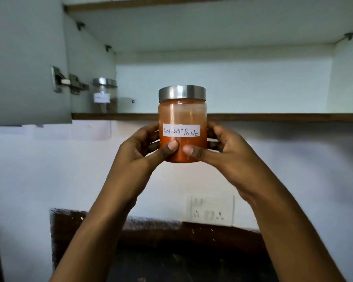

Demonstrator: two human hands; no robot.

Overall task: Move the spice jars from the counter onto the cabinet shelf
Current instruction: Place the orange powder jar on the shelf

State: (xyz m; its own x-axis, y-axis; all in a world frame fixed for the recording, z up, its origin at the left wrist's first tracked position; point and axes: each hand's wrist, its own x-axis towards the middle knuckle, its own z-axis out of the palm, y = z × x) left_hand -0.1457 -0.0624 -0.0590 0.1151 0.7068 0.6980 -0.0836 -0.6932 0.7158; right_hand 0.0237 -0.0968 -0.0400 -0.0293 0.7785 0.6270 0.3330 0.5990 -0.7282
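Red chilli powder jar (182, 123) is hanging upright in the air just in front of the brown front edge of the cabinet shelf (253, 117), well clear of the desk, which is barely showing as a dark area at the bottom. You are facing a white wall (49, 169) running under the open pale cabinet, with a dark speckled strip (151, 235) lying low on it.

The jar is carrying orange-red powder, a steel lid (181, 91) and a handwritten white label (181, 132). Your left hand (143, 151) and right hand (226, 151) are both gripping it, fingers curling round its sides and thumbs pressing on its lower front.

A second jar (105, 96), steel-lidded and holding something brown, is standing at the shelf's left end, well apart. The cabinet door (25, 58) is hanging open on the left on its hinge (69, 82), and a wall socket (210, 210) is sitting below your right hand.
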